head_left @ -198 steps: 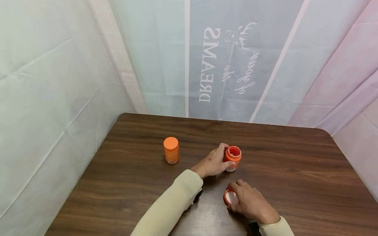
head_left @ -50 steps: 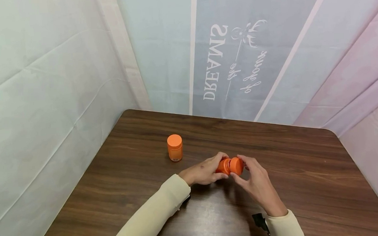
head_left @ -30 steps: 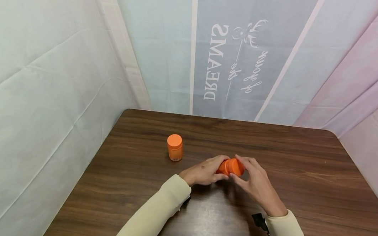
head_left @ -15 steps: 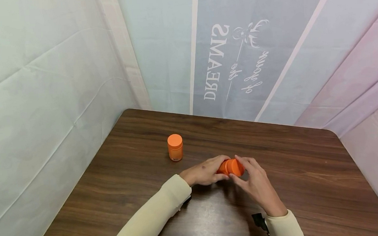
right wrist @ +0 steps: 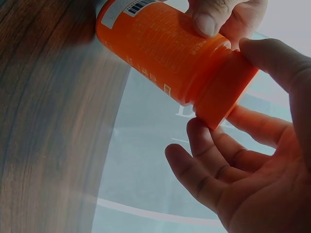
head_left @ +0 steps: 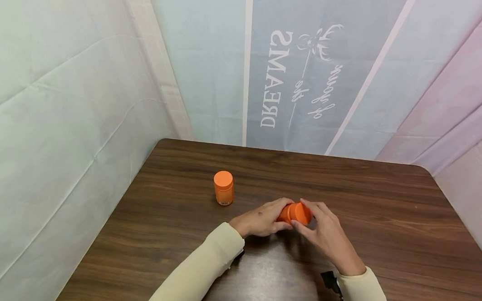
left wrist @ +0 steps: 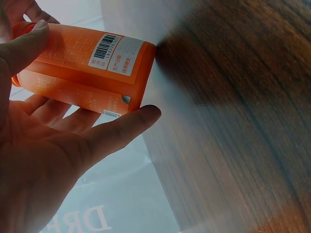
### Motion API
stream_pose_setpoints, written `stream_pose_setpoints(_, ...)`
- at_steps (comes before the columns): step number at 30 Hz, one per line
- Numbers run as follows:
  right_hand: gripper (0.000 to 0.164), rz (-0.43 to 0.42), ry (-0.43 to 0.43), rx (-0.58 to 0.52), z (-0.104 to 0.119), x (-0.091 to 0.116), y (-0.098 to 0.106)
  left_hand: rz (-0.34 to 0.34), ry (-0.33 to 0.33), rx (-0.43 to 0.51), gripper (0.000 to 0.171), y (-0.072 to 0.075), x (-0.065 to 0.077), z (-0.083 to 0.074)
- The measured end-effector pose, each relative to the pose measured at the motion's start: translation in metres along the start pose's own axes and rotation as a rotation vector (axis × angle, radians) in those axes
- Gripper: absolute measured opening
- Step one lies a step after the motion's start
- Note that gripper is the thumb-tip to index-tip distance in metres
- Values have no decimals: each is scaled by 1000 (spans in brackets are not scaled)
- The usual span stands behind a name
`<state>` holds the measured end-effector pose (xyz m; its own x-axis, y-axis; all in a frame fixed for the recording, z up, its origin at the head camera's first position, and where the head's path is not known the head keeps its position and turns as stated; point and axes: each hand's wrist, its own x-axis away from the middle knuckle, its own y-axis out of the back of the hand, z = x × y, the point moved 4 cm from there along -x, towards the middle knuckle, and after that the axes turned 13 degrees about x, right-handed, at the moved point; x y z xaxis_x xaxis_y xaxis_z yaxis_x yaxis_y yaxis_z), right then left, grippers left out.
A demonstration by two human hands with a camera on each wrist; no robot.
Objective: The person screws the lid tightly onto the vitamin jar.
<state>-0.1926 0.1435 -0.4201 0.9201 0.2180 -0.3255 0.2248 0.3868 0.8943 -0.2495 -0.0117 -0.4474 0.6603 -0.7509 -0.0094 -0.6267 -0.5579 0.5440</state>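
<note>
My left hand (head_left: 263, 220) grips an orange plastic bottle (head_left: 285, 213) by its body, tilted with its mouth end toward the right. In the left wrist view, the thumb lies across the bottle (left wrist: 77, 53), whose label carries a barcode; its base touches or nearly touches the table. Thumb and fingertips of my right hand (head_left: 331, 236) pinch the orange screw cap (head_left: 303, 213) on the bottle's mouth. The right wrist view shows the cap (right wrist: 226, 90) seated over the neck, a narrow band of neck visible below it.
A second orange bottle (head_left: 224, 190) with its cap on stands upright to the left of my hands, on the dark wood-grain table (head_left: 392, 233). Printed fabric (head_left: 204, 70) hangs behind the table's far edge, and pale fabric (head_left: 60, 132) along the left.
Earlier the bottle stood uncapped, the cap apart in my right hand. Since then the bottle was tilted and the cap brought onto its mouth; the gap at the neck narrowed. Lately barely any movement.
</note>
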Motion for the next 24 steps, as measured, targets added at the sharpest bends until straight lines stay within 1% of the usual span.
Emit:
stream_pose_setpoints(3, 60, 24, -23, -3, -1, -1, 0, -1, -1, -2, 50, 0, 0, 1)
stream_pose_setpoints(6, 67, 55, -20, 4, -1, -1, -1, 3, 4, -2, 51, 0, 0, 1)
stream_pose_setpoints(8, 74, 55, 15, 21, -1, -1, 0, 6, 7, -1, 51, 0, 0, 1)
stream_pose_setpoints(11, 79, 28, 99, 52, 0, -2, 2, 9, 2, -2, 52, 1, 0, 1)
stream_pose_setpoints(14, 78, 1, 177, 77, 1, -2, 5, 9, -6, -2, 53, 1, 0, 1)
stream_pose_setpoints(16, 76, 3, 203, 86, 1, -2, 6, 10, -10, -1, 55, 2, 0, 1)
stream_pose_setpoints(20, 70, 14, 215, 80, 2, -2, 6, 15, -10, 4, 56, 2, 0, 1)
stream_pose_setpoints(24, 66, 24, 201, 61, 2, -3, 6, 16, -10, 5, 55, 2, 0, 1)
